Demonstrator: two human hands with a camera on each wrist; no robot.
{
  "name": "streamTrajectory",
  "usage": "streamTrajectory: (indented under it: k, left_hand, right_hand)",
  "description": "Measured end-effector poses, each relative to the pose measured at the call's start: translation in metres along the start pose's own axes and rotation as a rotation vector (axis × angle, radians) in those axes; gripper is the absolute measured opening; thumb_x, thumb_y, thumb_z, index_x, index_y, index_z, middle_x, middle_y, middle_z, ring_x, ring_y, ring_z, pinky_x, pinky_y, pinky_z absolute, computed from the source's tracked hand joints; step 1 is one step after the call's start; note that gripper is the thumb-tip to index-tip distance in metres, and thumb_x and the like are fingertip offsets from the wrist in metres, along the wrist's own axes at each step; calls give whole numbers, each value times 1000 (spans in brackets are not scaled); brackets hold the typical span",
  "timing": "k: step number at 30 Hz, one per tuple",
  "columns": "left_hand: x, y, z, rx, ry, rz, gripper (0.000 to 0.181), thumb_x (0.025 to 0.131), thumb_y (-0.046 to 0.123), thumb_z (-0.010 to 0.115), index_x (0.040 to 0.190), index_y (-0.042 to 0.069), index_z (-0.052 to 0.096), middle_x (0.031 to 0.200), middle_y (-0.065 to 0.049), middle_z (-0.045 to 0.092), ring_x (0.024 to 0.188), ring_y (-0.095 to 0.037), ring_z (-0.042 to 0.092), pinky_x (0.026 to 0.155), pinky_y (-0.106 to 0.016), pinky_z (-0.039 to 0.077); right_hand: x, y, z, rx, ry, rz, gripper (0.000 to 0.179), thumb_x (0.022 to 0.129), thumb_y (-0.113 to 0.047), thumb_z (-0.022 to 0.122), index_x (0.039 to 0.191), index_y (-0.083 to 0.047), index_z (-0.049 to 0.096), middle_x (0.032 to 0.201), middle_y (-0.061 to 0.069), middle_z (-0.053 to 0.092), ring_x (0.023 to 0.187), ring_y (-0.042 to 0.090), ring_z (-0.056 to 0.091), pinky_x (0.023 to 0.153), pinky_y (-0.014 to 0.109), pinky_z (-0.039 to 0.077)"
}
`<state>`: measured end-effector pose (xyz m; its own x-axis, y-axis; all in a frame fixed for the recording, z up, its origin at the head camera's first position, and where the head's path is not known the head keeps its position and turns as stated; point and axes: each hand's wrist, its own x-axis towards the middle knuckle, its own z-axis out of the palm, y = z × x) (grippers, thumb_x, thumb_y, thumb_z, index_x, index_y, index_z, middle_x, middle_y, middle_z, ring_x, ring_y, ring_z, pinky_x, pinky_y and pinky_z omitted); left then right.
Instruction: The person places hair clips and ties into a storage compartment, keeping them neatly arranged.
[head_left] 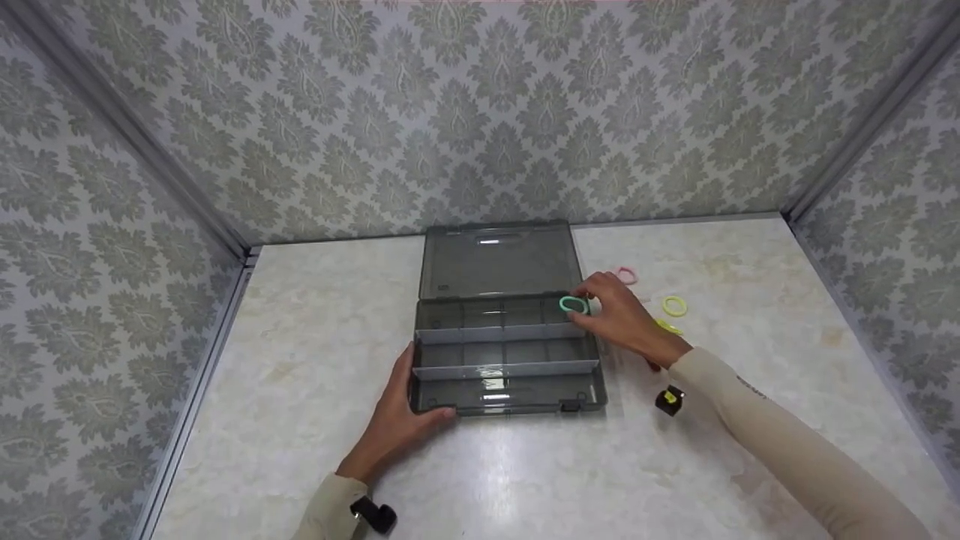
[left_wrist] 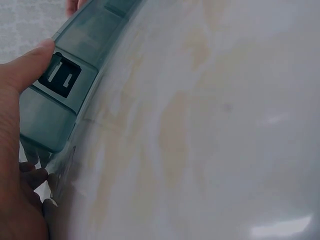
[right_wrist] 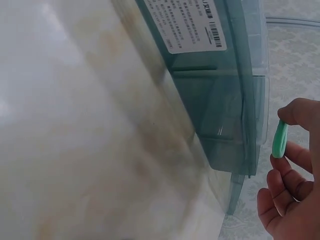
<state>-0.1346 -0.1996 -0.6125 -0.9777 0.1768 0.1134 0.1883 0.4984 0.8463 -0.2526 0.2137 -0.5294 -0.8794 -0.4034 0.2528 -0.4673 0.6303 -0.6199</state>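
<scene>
A grey see-through storage box (head_left: 465, 394) lies with its lid (head_left: 499, 262) folded back toward the wall. Lengthwise dividers (head_left: 525, 368) split its inside into rows, and the back rows show smaller cells. My left hand (head_left: 394, 416) grips the front left corner, thumb over the front edge and fingers along the left side. Over the back right cells, my right hand (head_left: 619, 315) pinches a mint-green hair tie (head_left: 564, 308) between thumb and fingers. In the right wrist view the hair tie (right_wrist: 280, 141) hangs edge-on beyond the box's side wall (right_wrist: 215, 110).
Right of the box, partly behind my right hand, lie a pink hair tie (head_left: 634, 279), a yellow one (head_left: 674, 315) and another yellow piece (head_left: 667, 327). A printed label (right_wrist: 187, 25) is on the box's outside. Patterned wall panels (head_left: 480, 112) enclose the marbled table (head_left: 300, 352).
</scene>
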Motion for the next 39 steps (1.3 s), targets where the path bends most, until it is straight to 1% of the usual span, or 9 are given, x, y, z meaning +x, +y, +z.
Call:
streamTrajectory:
  k: [5, 11, 17, 26, 28, 30, 33, 35, 39]
  left_hand:
    - [0, -1, 0, -1, 5, 22, 132, 83, 45, 99, 178, 12, 14, 182, -17, 20, 166, -43, 23, 130, -66, 27]
    - [0, -1, -1, -19, 10, 30, 132, 82, 45, 99, 178, 15, 15, 182, -15, 21, 166, -40, 24, 130, -66, 27]
    - [0, 0, 0, -11, 15, 24, 131, 82, 43, 100, 178, 15, 14, 182, -15, 21, 166, -40, 23, 131, -66, 26]
    - [-1, 1, 0, -17, 7, 18, 131, 84, 43, 99, 178, 10, 14, 182, -16, 19, 167, -42, 21, 131, -66, 24]
    - [-1, 0, 0, -15, 7, 23, 131, 84, 44, 98, 178, 11, 14, 182, -16, 19, 167, -41, 21, 131, -66, 24]
    - [-1, -1, 0, -12, 7, 32, 130, 84, 44, 98, 178, 10, 14, 182, -17, 20, 167, -42, 22, 131, -66, 24]
    - [-1, -2, -1, -15, 6, 37, 130, 85, 44, 98, 178, 10, 13, 182, -16, 19, 167, -41, 22, 131, -65, 25]
    - [-1, -2, -1, -25, 5, 34, 130, 85, 44, 98, 178, 11, 13, 183, -15, 20, 167, -40, 21, 132, -64, 24]
    - [-2, -2, -1, -50, 1, 17, 130, 84, 43, 98, 179, 16, 13, 183, -10, 20, 167, -35, 21, 132, -62, 24]
  right_hand:
    - [9, -3, 2, 1, -33, -10, 25, 99, -17, 85, 117, -2, 78, 110, 13, 68, 105, 30, 61, 93, 52, 55]
    - [21, -7, 8, -2, -84, 2, 28, 100, -19, 83, 119, 0, 79, 112, 18, 69, 106, 30, 59, 92, 53, 54]
    - [34, -13, 18, -39, -119, -35, 28, 99, -21, 83, 117, 1, 79, 110, 15, 70, 104, 29, 60, 92, 51, 56]
    - [48, -25, 34, -85, -136, -97, 28, 97, -20, 84, 114, 2, 79, 109, 15, 71, 103, 33, 63, 91, 54, 57]
    - [51, -29, 37, -90, -148, -99, 29, 97, -21, 85, 114, 2, 79, 110, 16, 71, 104, 34, 64, 93, 55, 57]
    - [55, -32, 42, -97, -157, -110, 30, 97, -21, 84, 115, 2, 79, 111, 17, 71, 107, 36, 66, 103, 57, 55]
    - [59, -36, 47, -104, -177, -119, 33, 98, -22, 83, 119, 3, 78, 116, 19, 72, 113, 39, 68, 108, 58, 54]
    - [62, -39, 50, -99, -183, -140, 33, 99, -20, 83, 120, 4, 78, 117, 20, 73, 115, 40, 69, 119, 58, 48]
    - [69, -45, 55, -90, -199, -166, 32, 100, -18, 82, 122, 5, 77, 118, 20, 73, 114, 39, 68, 120, 57, 47]
